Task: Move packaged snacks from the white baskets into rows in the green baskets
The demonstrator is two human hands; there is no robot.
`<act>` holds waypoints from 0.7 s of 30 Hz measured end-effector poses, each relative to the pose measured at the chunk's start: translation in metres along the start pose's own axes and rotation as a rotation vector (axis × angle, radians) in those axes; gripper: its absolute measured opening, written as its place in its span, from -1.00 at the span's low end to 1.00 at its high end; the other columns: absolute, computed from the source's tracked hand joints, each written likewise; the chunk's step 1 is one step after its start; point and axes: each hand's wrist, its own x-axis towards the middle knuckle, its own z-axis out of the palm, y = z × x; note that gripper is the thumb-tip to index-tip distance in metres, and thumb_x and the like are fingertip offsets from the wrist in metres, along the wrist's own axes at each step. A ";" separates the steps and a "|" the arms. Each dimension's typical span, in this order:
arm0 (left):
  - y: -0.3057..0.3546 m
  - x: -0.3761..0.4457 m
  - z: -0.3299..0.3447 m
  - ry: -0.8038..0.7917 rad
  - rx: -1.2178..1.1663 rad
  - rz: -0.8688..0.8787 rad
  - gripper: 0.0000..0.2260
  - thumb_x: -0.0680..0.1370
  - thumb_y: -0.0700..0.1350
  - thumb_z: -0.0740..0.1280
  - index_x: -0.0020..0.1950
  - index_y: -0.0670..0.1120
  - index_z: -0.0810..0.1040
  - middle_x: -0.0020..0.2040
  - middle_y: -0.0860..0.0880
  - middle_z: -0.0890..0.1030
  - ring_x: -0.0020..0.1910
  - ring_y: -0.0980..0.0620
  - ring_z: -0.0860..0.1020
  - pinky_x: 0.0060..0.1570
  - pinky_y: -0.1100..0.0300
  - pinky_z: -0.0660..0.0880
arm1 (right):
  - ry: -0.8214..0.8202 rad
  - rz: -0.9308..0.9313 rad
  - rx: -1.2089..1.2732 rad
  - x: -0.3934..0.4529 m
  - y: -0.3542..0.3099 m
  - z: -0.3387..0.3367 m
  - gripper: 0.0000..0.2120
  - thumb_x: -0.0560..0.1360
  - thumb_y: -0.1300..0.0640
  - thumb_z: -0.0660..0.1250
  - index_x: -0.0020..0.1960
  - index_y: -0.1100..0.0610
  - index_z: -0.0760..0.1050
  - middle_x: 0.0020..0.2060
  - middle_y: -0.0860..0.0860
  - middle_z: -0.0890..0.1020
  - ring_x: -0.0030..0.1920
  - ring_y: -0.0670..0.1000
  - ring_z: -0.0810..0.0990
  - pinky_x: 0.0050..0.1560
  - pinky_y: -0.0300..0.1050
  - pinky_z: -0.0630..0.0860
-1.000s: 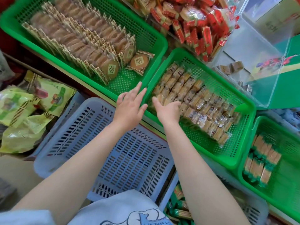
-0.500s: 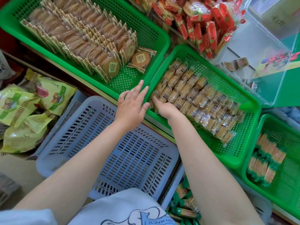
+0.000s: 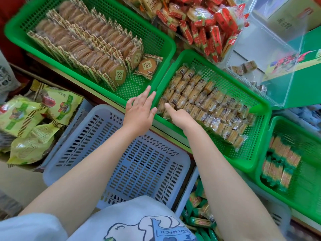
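Left hand: fingers straight, spread over middle green basket's near-left rim.
Right hand: fingers hidden, grip unclear, at biscuit packs.
Location: packs along left wall.
Advice: nudge rows snug, barcodes aligned.

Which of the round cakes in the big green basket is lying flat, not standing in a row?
The single round cake at the near right end of the big green basket. It lies flat, label up, beside the rows; all others stand on edge.
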 end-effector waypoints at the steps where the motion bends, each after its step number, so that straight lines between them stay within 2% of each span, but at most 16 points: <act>1: 0.001 -0.001 -0.001 -0.006 0.005 0.005 -0.49 0.71 0.06 0.03 0.65 0.04 -0.01 0.65 0.08 -0.17 0.60 0.06 0.01 0.50 0.02 -0.07 | 0.019 -0.053 0.023 -0.012 0.010 -0.004 -0.30 0.64 -0.32 0.03 0.54 0.19 0.30 0.47 0.13 0.42 0.43 0.16 0.41 0.30 0.04 0.37; 3: 0.004 0.000 -0.006 -0.019 0.015 -0.005 -0.49 0.71 0.06 0.06 0.65 0.02 0.03 0.66 0.06 -0.13 0.60 0.03 0.04 0.51 0.00 -0.03 | 0.086 -0.178 0.115 -0.038 0.039 -0.012 -0.48 0.66 -0.25 0.08 0.39 0.09 0.46 0.29 0.04 0.58 0.30 0.08 0.52 0.16 -0.03 0.40; 5: 0.014 -0.001 -0.013 -0.032 0.021 -0.070 -0.49 0.70 0.02 0.13 0.63 -0.04 0.11 0.66 -0.02 -0.04 0.61 -0.04 0.05 0.53 -0.07 0.02 | 0.175 -0.243 0.232 -0.064 0.078 -0.016 -0.67 0.67 -0.16 0.14 0.22 0.00 0.52 0.15 -0.05 0.64 0.18 -0.03 0.57 0.16 -0.05 0.47; 7: 0.036 -0.014 -0.016 0.066 0.018 -0.100 -0.53 0.66 -0.06 0.23 0.56 -0.12 0.27 0.62 -0.13 0.14 0.59 -0.13 0.11 0.50 -0.14 0.12 | 0.272 -0.224 0.356 -0.085 0.122 -0.017 -0.78 0.67 -0.06 0.19 0.11 0.02 0.55 0.04 -0.07 0.68 0.08 -0.08 0.62 0.15 -0.05 0.54; 9: 0.065 -0.043 -0.010 0.205 -0.029 0.035 -0.61 0.60 -0.10 0.31 0.42 -0.15 0.44 0.49 -0.16 0.38 0.48 -0.18 0.31 0.36 -0.13 0.28 | 0.356 -0.139 0.455 -0.103 0.168 -0.013 -0.80 0.67 0.01 0.21 0.07 0.07 0.57 -0.02 -0.04 0.69 0.02 -0.04 0.65 0.08 -0.05 0.58; 10: 0.081 -0.061 -0.002 0.209 -0.065 0.123 -0.64 0.59 -0.10 0.33 0.37 -0.14 0.48 0.40 -0.13 0.48 0.38 -0.17 0.41 0.27 -0.10 0.36 | 0.383 -0.086 0.488 -0.111 0.190 -0.010 -0.80 0.67 0.04 0.21 0.08 0.10 0.57 -0.03 -0.02 0.70 0.00 -0.02 0.66 0.02 -0.08 0.58; 11: 0.095 -0.079 0.008 0.145 -0.124 0.187 -0.66 0.59 -0.09 0.34 0.35 -0.12 0.49 0.31 -0.09 0.55 0.28 -0.13 0.49 0.19 -0.06 0.42 | 0.395 -0.031 0.509 -0.118 0.211 -0.005 -0.80 0.67 0.06 0.21 0.09 0.13 0.57 -0.03 0.01 0.70 -0.04 -0.01 0.67 -0.06 -0.13 0.57; 13: 0.116 -0.112 0.033 -0.124 -0.253 0.184 -0.67 0.62 -0.04 0.33 0.37 -0.04 0.47 0.14 0.01 0.62 0.08 0.00 0.58 0.00 0.04 0.54 | 0.413 0.065 0.517 -0.130 0.253 0.007 -0.80 0.66 0.08 0.23 0.10 0.16 0.57 -0.03 0.06 0.69 -0.09 -0.01 0.66 -0.15 -0.18 0.54; 15: 0.127 -0.138 0.059 -0.370 -0.329 0.119 -0.72 0.63 0.00 0.33 0.33 0.00 0.50 0.07 0.04 0.65 -0.06 0.10 0.59 -0.18 0.24 0.52 | 0.449 0.111 0.472 -0.138 0.291 0.020 -0.82 0.63 0.07 0.26 0.07 0.14 0.58 -0.03 0.06 0.68 -0.03 0.03 0.64 -0.04 -0.07 0.55; 16: 0.129 -0.149 0.071 -0.447 -0.326 0.108 -0.75 0.63 0.01 0.32 0.29 0.00 0.53 0.06 0.02 0.66 -0.07 0.12 0.60 -0.21 0.31 0.48 | 0.467 0.125 0.434 -0.140 0.307 0.026 -0.83 0.62 0.08 0.27 0.07 0.14 0.59 -0.01 0.05 0.67 -0.01 0.05 0.62 -0.01 -0.04 0.53; 18: 0.130 -0.168 0.087 -0.538 -0.310 0.082 -0.78 0.64 0.01 0.32 0.24 -0.01 0.57 0.04 0.01 0.67 -0.05 0.11 0.62 -0.19 0.32 0.49 | 0.475 0.153 0.364 -0.142 0.332 0.042 -0.85 0.62 0.10 0.29 0.13 0.10 0.58 0.06 0.04 0.63 0.05 0.07 0.59 0.00 -0.06 0.50; 19: 0.131 -0.176 0.091 -0.568 -0.309 0.066 -0.78 0.64 0.00 0.31 0.24 -0.03 0.58 0.05 0.01 0.67 -0.03 0.09 0.63 -0.15 0.28 0.52 | 0.464 0.150 0.335 -0.141 0.342 0.051 -0.80 0.61 0.11 0.30 0.21 0.08 0.57 0.13 0.05 0.60 0.10 0.09 0.58 0.04 -0.06 0.50; 21: 0.133 -0.185 0.095 -0.601 -0.291 0.056 -0.77 0.65 0.00 0.30 0.25 -0.06 0.58 0.04 0.02 0.66 -0.04 0.09 0.64 -0.09 0.21 0.56 | 0.413 0.124 0.239 -0.136 0.354 0.074 -0.58 0.58 0.07 0.37 0.43 0.01 0.46 0.36 0.07 0.46 0.27 0.13 0.51 0.22 0.00 0.48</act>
